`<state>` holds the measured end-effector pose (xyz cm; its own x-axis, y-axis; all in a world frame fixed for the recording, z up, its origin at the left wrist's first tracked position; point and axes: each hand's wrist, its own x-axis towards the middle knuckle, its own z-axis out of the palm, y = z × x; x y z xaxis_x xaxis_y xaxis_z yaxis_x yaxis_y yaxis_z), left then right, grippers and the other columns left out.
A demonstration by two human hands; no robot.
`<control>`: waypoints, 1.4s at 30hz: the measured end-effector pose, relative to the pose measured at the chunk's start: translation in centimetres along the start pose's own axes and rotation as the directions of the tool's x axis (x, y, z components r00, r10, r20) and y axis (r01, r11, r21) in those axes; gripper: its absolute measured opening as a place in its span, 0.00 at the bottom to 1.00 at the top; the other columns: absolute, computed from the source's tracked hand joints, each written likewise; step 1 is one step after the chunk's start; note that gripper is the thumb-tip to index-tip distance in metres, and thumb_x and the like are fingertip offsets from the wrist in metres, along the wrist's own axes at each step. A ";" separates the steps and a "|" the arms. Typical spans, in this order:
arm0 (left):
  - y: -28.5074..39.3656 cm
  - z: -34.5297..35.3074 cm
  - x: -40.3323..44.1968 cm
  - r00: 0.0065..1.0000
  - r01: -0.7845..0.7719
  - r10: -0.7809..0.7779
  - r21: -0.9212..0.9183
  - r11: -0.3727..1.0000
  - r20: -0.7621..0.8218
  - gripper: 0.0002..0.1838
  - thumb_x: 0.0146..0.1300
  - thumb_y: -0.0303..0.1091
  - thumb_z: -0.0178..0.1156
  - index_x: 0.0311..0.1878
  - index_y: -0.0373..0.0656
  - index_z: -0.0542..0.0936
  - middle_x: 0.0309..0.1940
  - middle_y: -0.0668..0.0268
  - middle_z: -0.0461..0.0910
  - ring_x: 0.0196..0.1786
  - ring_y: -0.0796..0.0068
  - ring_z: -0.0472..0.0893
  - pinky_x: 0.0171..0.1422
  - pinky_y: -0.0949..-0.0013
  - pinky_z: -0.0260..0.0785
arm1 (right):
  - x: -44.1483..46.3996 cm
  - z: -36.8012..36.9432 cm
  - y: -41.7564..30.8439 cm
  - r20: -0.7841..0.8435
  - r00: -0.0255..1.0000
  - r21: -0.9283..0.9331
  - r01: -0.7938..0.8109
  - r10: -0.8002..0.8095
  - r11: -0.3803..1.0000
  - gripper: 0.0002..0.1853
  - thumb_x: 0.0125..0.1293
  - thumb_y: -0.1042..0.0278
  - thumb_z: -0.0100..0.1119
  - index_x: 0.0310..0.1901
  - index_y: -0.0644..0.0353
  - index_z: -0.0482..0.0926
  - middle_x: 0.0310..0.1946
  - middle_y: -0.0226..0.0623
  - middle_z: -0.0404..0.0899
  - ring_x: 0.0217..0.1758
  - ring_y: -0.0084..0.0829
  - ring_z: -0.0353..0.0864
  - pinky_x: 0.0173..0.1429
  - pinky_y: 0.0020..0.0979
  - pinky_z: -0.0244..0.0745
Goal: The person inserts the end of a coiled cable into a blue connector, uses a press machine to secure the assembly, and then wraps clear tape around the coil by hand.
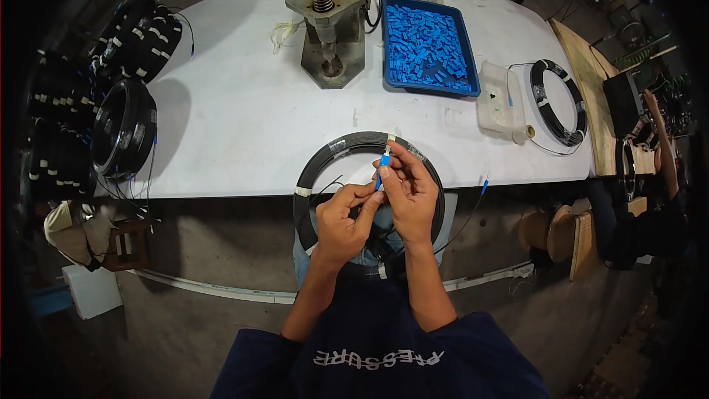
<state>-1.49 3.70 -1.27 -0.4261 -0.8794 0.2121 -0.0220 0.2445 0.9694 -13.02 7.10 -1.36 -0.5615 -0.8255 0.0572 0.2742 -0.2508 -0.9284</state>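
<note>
My right hand [410, 196] pinches a small blue fibre-optic connector [383, 163] with a pale tip, between thumb and fingers. The fingers of my left hand [344, 220] close on its lower end, where a cable would enter; that spot is mostly hidden by the fingertips. Behind both hands a coil of black cable [314, 166], bound with clear and white tape, rests on my lap and against the table edge. A loose cable end with a blue connector [484, 187] sticks out to the right of the coil.
On the white table [244, 103] stand a metal press [330, 37], a blue tray [473, 91] of blue connector parts, and a clear plastic box [496, 103]. Another black coil [539, 100] lies at right. Stacked coils [125, 129] fill the left. Another person [642, 214] sits far right.
</note>
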 end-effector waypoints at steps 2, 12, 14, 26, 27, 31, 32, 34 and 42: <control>-0.2 -0.1 -0.1 1.000 -0.009 0.009 0.024 1.000 -0.005 0.07 0.66 0.23 0.64 0.43 0.28 0.82 0.35 0.56 0.88 0.40 0.76 0.87 0.45 0.77 0.76 | 0.0 0.1 -0.1 0.019 0.999 0.011 0.034 -0.035 0.999 0.22 0.69 0.82 0.59 0.64 0.69 0.73 0.48 0.37 0.79 0.53 0.24 0.81 0.55 0.21 0.78; -0.7 -0.1 -0.4 0.995 -0.069 0.068 -0.014 0.998 -0.067 0.06 0.62 0.21 0.67 0.41 0.29 0.83 0.34 0.56 0.86 0.37 0.73 0.87 0.42 0.75 0.79 | -0.5 0.5 -1.1 0.053 0.985 -0.122 0.169 -0.163 0.978 0.21 0.65 0.83 0.62 0.60 0.68 0.76 0.46 0.35 0.79 0.49 0.20 0.80 0.55 0.21 0.77; -0.7 -0.1 -0.5 0.997 -0.046 0.044 -0.027 0.999 -0.069 0.06 0.62 0.21 0.67 0.40 0.29 0.83 0.34 0.56 0.86 0.37 0.74 0.87 0.42 0.75 0.79 | -0.3 0.5 -0.9 0.034 0.993 -0.068 0.112 -0.109 0.991 0.21 0.65 0.83 0.63 0.60 0.68 0.77 0.45 0.35 0.79 0.48 0.20 0.80 0.53 0.21 0.78; -0.8 -0.1 -0.5 0.996 -0.065 0.067 0.036 0.997 -0.051 0.06 0.62 0.21 0.67 0.41 0.29 0.83 0.34 0.56 0.86 0.37 0.71 0.87 0.42 0.74 0.78 | -0.1 0.2 -0.5 0.026 0.994 -0.098 0.112 -0.110 0.989 0.19 0.65 0.82 0.63 0.59 0.69 0.77 0.43 0.37 0.79 0.45 0.20 0.80 0.50 0.21 0.80; -0.8 -0.1 -0.5 0.996 -0.065 0.067 0.036 0.997 -0.051 0.06 0.62 0.21 0.67 0.41 0.29 0.83 0.34 0.56 0.86 0.37 0.71 0.87 0.42 0.74 0.78 | 0.0 0.2 -0.4 0.026 0.994 -0.098 0.112 -0.110 0.989 0.19 0.65 0.82 0.63 0.59 0.69 0.77 0.43 0.37 0.79 0.45 0.20 0.80 0.50 0.21 0.80; -1.0 0.0 -0.4 0.996 -0.065 0.067 0.033 0.997 -0.061 0.06 0.62 0.21 0.67 0.41 0.30 0.83 0.34 0.56 0.87 0.37 0.71 0.87 0.42 0.74 0.76 | 0.0 0.1 -0.2 0.016 0.994 -0.106 0.106 -0.104 0.989 0.19 0.65 0.82 0.63 0.58 0.69 0.78 0.42 0.37 0.79 0.45 0.20 0.80 0.49 0.21 0.80; -1.0 0.0 -0.4 0.996 -0.070 0.072 0.039 0.997 -0.060 0.06 0.62 0.21 0.67 0.41 0.30 0.83 0.34 0.57 0.87 0.36 0.71 0.87 0.43 0.74 0.76 | 0.1 0.1 -0.2 0.014 0.995 -0.103 0.104 -0.104 0.989 0.19 0.65 0.82 0.63 0.58 0.69 0.78 0.41 0.36 0.79 0.45 0.20 0.80 0.49 0.20 0.80; -1.0 0.0 -0.4 0.995 -0.074 0.077 0.043 0.996 -0.060 0.06 0.62 0.22 0.67 0.41 0.30 0.83 0.33 0.57 0.86 0.36 0.71 0.87 0.43 0.74 0.76 | 0.1 0.0 -0.1 0.010 0.995 -0.104 0.099 -0.098 0.990 0.19 0.65 0.82 0.64 0.57 0.69 0.78 0.41 0.36 0.79 0.45 0.20 0.80 0.49 0.20 0.80; -1.2 0.2 -0.4 0.993 -0.093 0.096 0.048 0.994 -0.062 0.06 0.62 0.21 0.67 0.41 0.30 0.83 0.34 0.57 0.86 0.35 0.72 0.86 0.41 0.74 0.77 | 0.0 -0.2 0.4 -0.001 0.997 -0.082 0.080 -0.080 0.993 0.17 0.65 0.82 0.64 0.56 0.70 0.78 0.41 0.36 0.79 0.45 0.20 0.80 0.48 0.20 0.80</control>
<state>-1.43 3.84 -2.54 -0.3695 -0.8754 0.3117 -0.0258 0.3450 0.9383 -13.09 7.08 -1.83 -0.5821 -0.8025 0.1311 0.1638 -0.2736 -0.9478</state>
